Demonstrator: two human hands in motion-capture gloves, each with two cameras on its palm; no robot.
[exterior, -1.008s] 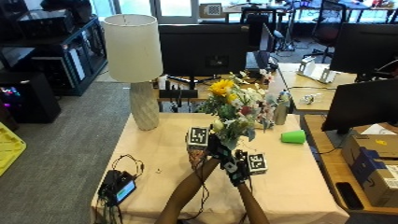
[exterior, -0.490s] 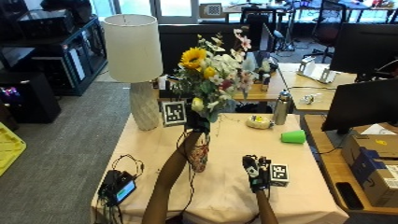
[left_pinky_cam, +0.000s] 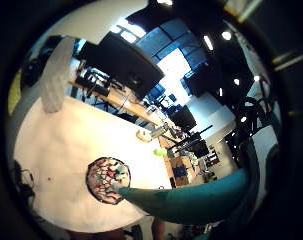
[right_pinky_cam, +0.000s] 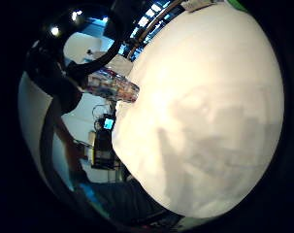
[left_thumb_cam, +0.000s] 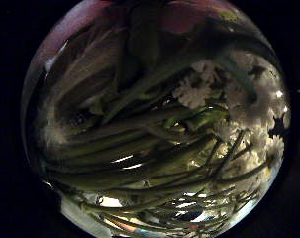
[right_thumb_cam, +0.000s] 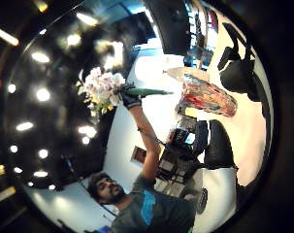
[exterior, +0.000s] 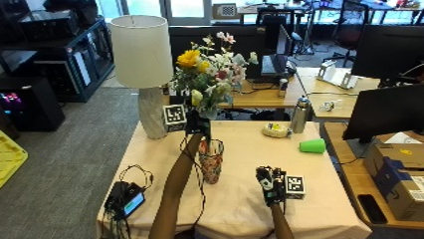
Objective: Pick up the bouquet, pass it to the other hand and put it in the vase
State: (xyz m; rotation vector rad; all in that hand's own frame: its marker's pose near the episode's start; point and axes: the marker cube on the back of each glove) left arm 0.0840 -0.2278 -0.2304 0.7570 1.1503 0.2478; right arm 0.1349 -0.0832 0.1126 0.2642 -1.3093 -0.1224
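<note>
The vase point(exterior: 211, 161) — a tall patterned glass one, upright — stands near the middle of the table point(exterior: 331, 199), on its pale cloth. Its mouth is seen from above in the left little-finger palm view; whether anything lies inside cannot be told. The bouquet point(exterior: 207, 74) is held above the vase, its stem end just over the rim and not seen to be inside it. The left hand point(exterior: 197, 123) is curled round the stems just under the blooms, the arm raised high; in the left thumb-side view the green stems fill the picture. The right hand point(exterior: 268, 179) rests low over the cloth toward the table's near right corner, fingers relaxed and holding nothing.

At the far edge stand a lamp point(exterior: 143, 64) near the left corner, a metal bottle point(exterior: 299, 114) and a small bowl point(exterior: 275, 130) — a green cup point(exterior: 312, 146) lies by the right edge. A dark device point(exterior: 126, 196) with cables sits at the near left corner. Bare cloth lies between vase and right hand. No writing can be read.
</note>
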